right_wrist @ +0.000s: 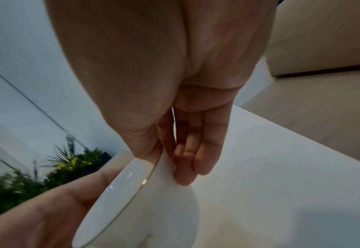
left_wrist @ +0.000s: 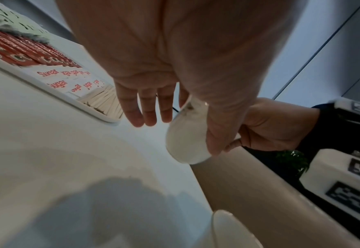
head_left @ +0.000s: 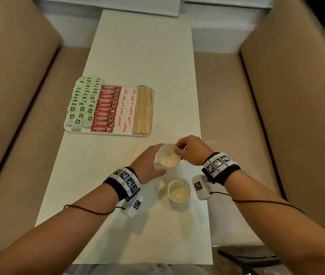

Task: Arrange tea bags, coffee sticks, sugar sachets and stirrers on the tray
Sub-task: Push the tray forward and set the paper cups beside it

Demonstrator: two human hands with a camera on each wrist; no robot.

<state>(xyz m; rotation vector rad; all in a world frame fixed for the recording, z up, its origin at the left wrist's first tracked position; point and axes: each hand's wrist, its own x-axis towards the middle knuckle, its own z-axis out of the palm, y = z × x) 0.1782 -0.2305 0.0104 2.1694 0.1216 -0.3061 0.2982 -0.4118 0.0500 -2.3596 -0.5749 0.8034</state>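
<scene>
The white tray (head_left: 106,133) lies left on the table. It holds rows of green tea bags (head_left: 82,104), red coffee sticks (head_left: 106,109), white sugar sachets (head_left: 127,110) and wooden stirrers (head_left: 143,112). Nearer to me, my right hand (head_left: 177,149) pinches the rim of a white cup (head_left: 168,157), thumb inside, fingers outside (right_wrist: 185,167). The cup (right_wrist: 153,209) is tilted. My left hand (head_left: 155,161) lies against the cup's left side with straight fingers (left_wrist: 149,109), the thumb along the cup (left_wrist: 185,139).
A second white cup (head_left: 178,191) stands on the pale table (head_left: 141,56) just below the held one. Beige sofas flank the table, one on the left (head_left: 9,96) and one on the right (head_left: 296,96). The tray's near corner (left_wrist: 102,115) lies just beyond my left fingers.
</scene>
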